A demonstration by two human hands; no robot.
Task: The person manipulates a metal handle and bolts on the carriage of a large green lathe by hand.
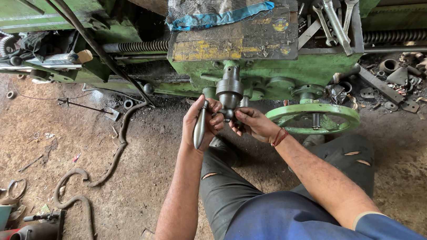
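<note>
— What sort of place is this?

— A workshop with a dirt floor, dark, oily and strewn with scraps. A big green machine stands just beyond the hands, its paint chipped and yellowed in patches.

— And the hands?

— The left hand is wrapped around a smooth metal handle, which slants down through the fist. The right hand sits just beside it, fingers pinched on a small part at the base of a grey hub that sticks out of the machine's front. The two hands nearly touch; I cannot tell what exactly the right fingertips grip.

— What lies around them?

— Right of the right hand, close by, is a green handwheel. Above and to the right of the hands, spanners rest on the machine's top. A striped cloth with a blue edge hangs directly above the hands. Far right, loose metal bits litter the ground under the machine.

— And to the left?

— A dark hose snakes across the floor left of the left hand. Further left and nearer the person, a grey pipe piece lies among clutter. Below the hands, the person's knees in grey torn trousers fold over the dirt.
</note>
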